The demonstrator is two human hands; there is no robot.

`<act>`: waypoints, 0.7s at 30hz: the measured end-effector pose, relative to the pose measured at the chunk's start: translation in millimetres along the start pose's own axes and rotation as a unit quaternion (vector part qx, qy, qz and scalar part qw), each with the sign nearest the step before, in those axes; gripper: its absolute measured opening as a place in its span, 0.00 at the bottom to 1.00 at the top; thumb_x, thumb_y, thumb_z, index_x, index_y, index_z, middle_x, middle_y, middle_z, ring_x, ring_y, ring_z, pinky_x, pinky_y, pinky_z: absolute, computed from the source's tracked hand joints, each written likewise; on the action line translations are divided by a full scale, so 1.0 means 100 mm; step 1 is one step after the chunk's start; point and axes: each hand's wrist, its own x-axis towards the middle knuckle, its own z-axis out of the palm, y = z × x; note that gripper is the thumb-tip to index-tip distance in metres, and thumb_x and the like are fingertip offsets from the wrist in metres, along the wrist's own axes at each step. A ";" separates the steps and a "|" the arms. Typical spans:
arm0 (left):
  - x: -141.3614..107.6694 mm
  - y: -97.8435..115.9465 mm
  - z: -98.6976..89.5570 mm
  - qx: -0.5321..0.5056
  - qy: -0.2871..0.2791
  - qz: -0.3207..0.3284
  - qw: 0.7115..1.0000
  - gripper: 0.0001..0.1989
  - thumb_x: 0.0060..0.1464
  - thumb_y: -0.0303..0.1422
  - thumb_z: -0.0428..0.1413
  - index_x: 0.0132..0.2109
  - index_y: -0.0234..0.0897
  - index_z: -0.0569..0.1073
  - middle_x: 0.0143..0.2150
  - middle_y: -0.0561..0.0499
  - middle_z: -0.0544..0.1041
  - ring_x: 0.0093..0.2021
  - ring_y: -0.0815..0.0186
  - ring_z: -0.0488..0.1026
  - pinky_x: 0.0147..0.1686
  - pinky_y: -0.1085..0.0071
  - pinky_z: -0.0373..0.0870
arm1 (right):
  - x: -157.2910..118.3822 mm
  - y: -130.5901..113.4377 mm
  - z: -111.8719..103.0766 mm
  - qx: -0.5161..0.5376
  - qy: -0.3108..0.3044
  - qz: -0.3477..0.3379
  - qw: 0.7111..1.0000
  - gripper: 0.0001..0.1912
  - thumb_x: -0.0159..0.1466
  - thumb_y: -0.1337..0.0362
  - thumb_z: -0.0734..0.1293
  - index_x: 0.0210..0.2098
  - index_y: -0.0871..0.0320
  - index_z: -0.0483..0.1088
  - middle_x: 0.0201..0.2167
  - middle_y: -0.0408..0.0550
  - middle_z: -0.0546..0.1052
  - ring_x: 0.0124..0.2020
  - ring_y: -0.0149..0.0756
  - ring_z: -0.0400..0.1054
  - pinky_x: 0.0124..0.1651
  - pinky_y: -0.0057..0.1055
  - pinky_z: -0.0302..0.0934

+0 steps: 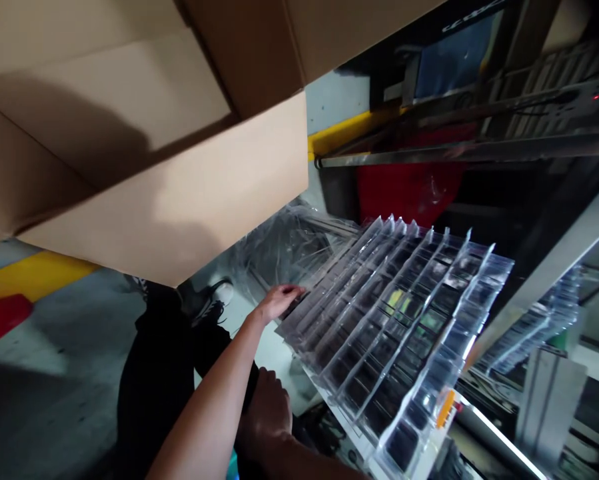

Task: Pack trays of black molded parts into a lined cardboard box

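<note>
Several clear plastic trays (379,320) with rows of pockets lie in a slanted, overlapping row at the centre right. My left hand (279,301) reaches to the near left edge of the trays, its fingers bent together; what they hold, if anything, is too small to make out. Lower down, my right hand (269,403) is curled beside my leg, below the left forearm, and its fingertips are hidden. Crumpled clear plastic film (289,243) lies just beyond the left hand.
A large open cardboard box (229,180) fills the upper left. A metal frame (554,267) crosses the right side, with a red bin (409,190) behind it. An orange part (445,408) sits by the trays' lower right edge. My shoe (222,293) stands on the floor.
</note>
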 end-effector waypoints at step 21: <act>-0.06 0.11 0.03 -0.088 -0.020 0.070 0.993 0.16 0.56 0.35 0.62 0.49 0.35 0.75 0.43 0.47 0.79 0.41 0.67 0.74 0.42 0.71 0.70 | 0.04 -0.11 0.07 -0.010 -0.009 0.006 1.000 0.25 0.60 0.62 0.66 0.56 0.64 0.71 0.53 0.64 0.73 0.55 0.57 0.69 0.58 0.52 0.65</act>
